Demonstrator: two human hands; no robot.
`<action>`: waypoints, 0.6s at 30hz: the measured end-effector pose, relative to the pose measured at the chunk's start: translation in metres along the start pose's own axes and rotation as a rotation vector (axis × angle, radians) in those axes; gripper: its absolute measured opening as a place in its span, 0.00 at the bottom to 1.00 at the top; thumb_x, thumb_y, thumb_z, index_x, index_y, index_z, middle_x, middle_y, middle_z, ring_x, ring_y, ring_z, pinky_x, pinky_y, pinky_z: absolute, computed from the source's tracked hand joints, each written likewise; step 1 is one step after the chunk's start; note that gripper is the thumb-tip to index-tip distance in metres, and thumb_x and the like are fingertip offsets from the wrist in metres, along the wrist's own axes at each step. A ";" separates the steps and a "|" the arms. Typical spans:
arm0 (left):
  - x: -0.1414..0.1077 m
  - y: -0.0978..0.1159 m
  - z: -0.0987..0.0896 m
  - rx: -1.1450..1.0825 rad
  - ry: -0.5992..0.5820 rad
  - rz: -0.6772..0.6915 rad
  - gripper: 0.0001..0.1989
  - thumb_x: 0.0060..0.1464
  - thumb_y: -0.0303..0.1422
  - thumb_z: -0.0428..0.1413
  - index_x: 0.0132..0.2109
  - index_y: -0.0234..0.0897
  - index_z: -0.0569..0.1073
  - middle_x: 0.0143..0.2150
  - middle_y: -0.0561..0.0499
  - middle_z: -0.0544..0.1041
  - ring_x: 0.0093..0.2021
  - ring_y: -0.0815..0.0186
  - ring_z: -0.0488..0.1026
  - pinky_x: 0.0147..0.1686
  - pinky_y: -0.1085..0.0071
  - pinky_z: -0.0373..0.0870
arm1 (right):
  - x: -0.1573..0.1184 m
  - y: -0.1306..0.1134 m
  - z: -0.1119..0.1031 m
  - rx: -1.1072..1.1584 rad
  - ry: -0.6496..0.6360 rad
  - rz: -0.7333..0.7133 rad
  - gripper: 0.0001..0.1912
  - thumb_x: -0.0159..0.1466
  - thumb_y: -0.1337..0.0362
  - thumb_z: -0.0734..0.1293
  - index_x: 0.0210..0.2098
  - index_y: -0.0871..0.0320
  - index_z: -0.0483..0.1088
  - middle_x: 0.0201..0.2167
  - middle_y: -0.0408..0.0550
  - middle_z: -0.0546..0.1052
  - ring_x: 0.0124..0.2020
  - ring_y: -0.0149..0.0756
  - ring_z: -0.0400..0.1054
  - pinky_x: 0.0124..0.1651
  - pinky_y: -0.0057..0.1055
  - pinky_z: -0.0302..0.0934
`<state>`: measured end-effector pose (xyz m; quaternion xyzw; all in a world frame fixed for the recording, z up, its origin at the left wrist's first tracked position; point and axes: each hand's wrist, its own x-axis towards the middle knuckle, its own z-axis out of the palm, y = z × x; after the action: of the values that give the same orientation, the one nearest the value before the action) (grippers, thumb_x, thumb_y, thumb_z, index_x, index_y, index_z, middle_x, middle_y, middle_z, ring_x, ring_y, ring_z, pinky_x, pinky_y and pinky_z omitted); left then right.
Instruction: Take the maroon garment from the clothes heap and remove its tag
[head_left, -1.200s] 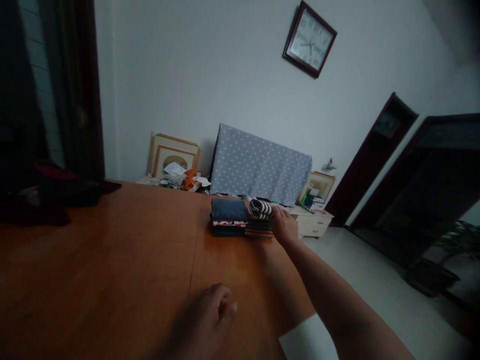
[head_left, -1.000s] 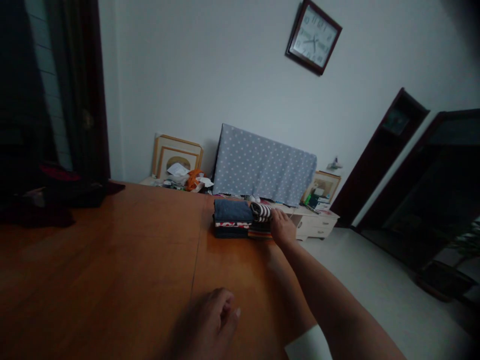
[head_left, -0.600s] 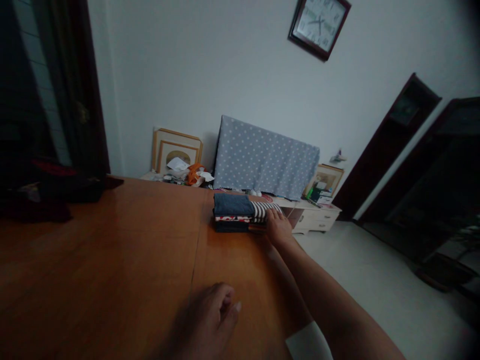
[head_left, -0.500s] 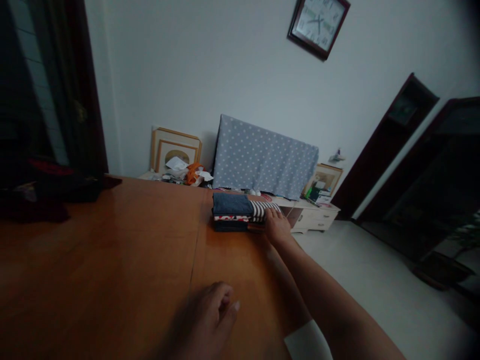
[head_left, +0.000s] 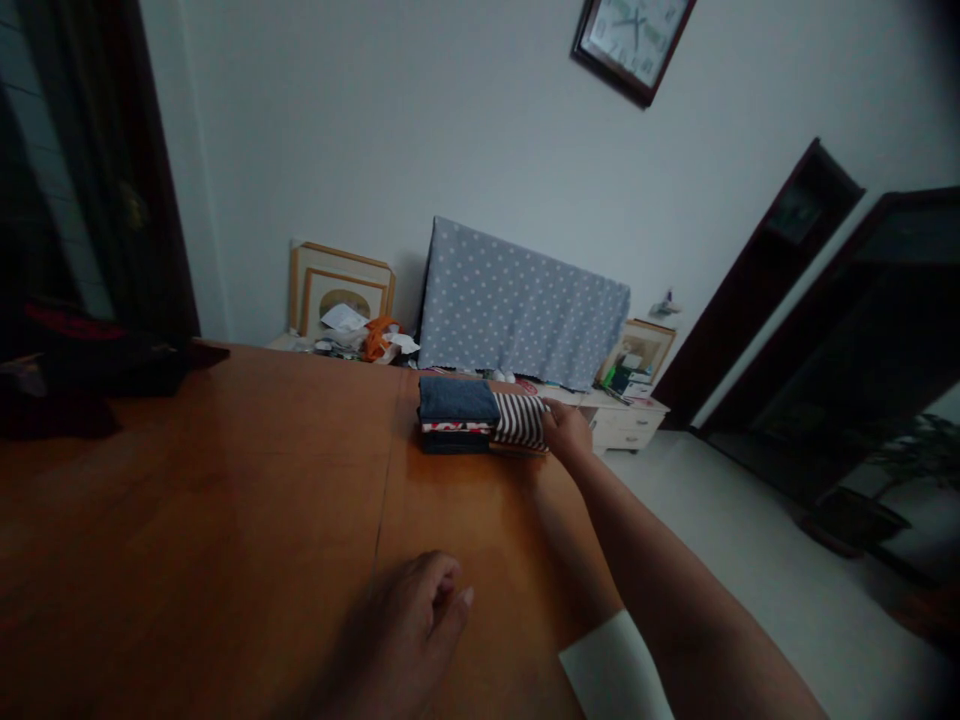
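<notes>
"Both hands are bare, I see. What's the right hand (head_left: 570, 432) doing over there?"

"It's stretched out toward the far side, fingers at the right edge of the striped cloth (head_left: 519, 418). I can't tell from where I'm standing whether they pinch it or just touch. The left hand (head_left: 420, 612) is nearer the person, loosely curled, a narrow gap between thumb and forefinger. Whether it rests on the wood or sits just above, I couldn't say."

"That's a big table (head_left: 285, 500)."

"Broad, reddish brown, a seam running across it. Beyond its far edge there's a low white cabinet (head_left: 624, 432), with a grey cover (head_left: 525, 300) full of pale dots draped over something tall."

"And on the table itself?"

"A dark heap of cloth (head_left: 97, 355) at the left end, too dim to sort out. The folded things are over by the far edge, right of the seam: two low piles, side by side and touching."

"What's in them?"

"Left pile, a denim-blue piece (head_left: 457, 400) on top, dark cloth (head_left: 454, 443) at the bottom. The striped one tops the right pile. Smallest I can make out is a thin red-and-white layer (head_left: 456, 428) under the blue."
</notes>
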<state>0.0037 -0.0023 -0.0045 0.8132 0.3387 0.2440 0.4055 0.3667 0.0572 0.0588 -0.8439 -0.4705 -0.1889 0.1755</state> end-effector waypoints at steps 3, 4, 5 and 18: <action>0.000 0.001 -0.002 0.000 -0.003 0.004 0.11 0.62 0.41 0.51 0.41 0.40 0.73 0.40 0.48 0.78 0.40 0.62 0.75 0.39 0.70 0.66 | 0.013 0.007 0.000 0.003 -0.013 -0.006 0.24 0.70 0.60 0.54 0.61 0.52 0.69 0.56 0.50 0.76 0.55 0.43 0.69 0.54 0.35 0.62; 0.001 0.001 -0.003 0.003 -0.006 0.002 0.11 0.62 0.41 0.51 0.41 0.40 0.73 0.40 0.48 0.78 0.40 0.62 0.75 0.39 0.70 0.67 | 0.016 0.007 0.002 -0.002 -0.038 -0.043 0.24 0.71 0.60 0.54 0.62 0.51 0.68 0.58 0.50 0.75 0.56 0.43 0.69 0.56 0.36 0.62; 0.001 0.002 -0.004 0.006 -0.010 0.000 0.12 0.63 0.42 0.50 0.41 0.40 0.73 0.40 0.48 0.78 0.40 0.62 0.75 0.39 0.70 0.67 | 0.018 0.005 0.005 -0.006 -0.069 -0.090 0.24 0.71 0.60 0.53 0.63 0.52 0.67 0.60 0.50 0.73 0.58 0.43 0.68 0.58 0.36 0.61; 0.003 -0.005 0.000 -0.009 -0.022 -0.024 0.13 0.62 0.44 0.51 0.43 0.41 0.74 0.41 0.47 0.79 0.42 0.61 0.76 0.42 0.68 0.70 | 0.073 -0.010 0.046 0.003 -0.387 -0.330 0.24 0.71 0.65 0.54 0.64 0.57 0.67 0.63 0.51 0.70 0.63 0.38 0.64 0.65 0.31 0.54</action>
<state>0.0040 0.0025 -0.0077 0.8098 0.3430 0.2318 0.4158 0.4003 0.1371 0.0556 -0.7758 -0.6270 -0.0492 0.0503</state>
